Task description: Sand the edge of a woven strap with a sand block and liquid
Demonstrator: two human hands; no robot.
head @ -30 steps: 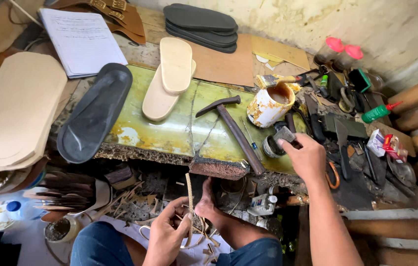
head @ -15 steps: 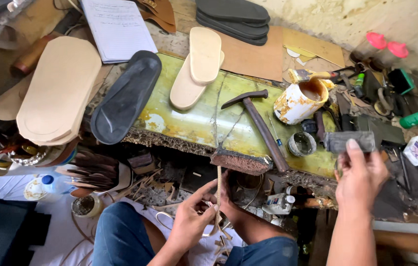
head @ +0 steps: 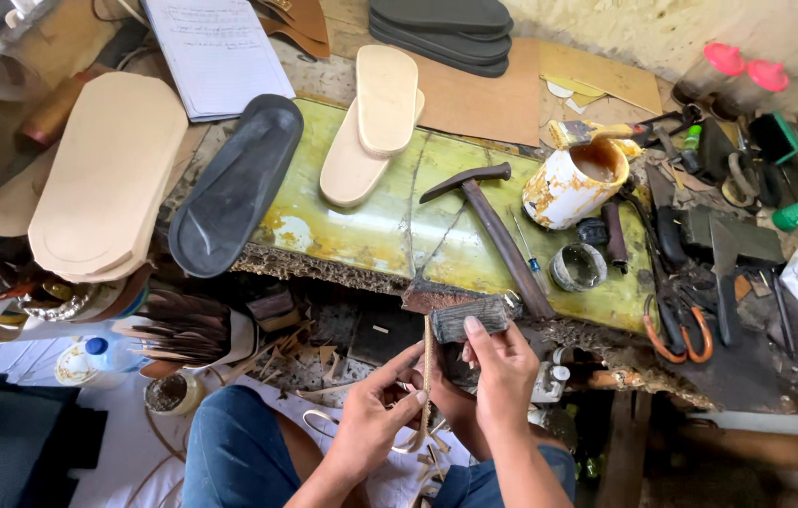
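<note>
Overall, the desk [head: 361,221] carries a worn yellow-green top with a crumbling front edge. On its left part lies a stack of tan sole boards [head: 102,179], and just beside it a black sole [head: 234,183] lies at a slant, its heel over the front edge. Two pale insoles [head: 371,122] lie crossed one on the other near the middle, with a stack of dark soles [head: 441,28] behind them. A hammer [head: 493,226] lies diagonally on the top, head to the rear; a stained glue pot [head: 573,183] stands to its right, and a small round tin [head: 577,266] sits in front of that.

Both hands are below the front edge, over the lap. The right hand [head: 502,372] holds a dark ribbed block [head: 472,315], thumb and fingers pinched around its lower side, the block just under the desk's edge. The left hand [head: 375,419] pinches a thin tan strap [head: 427,376] between thumb and fingers; the strap stands nearly upright and its top meets the block's left end.

Half a second ago the right hand was up at the right end of the desk, holding the block above the tools; it has since come down and leftward to meet the strap. The left hand has stayed on the strap.
</note>
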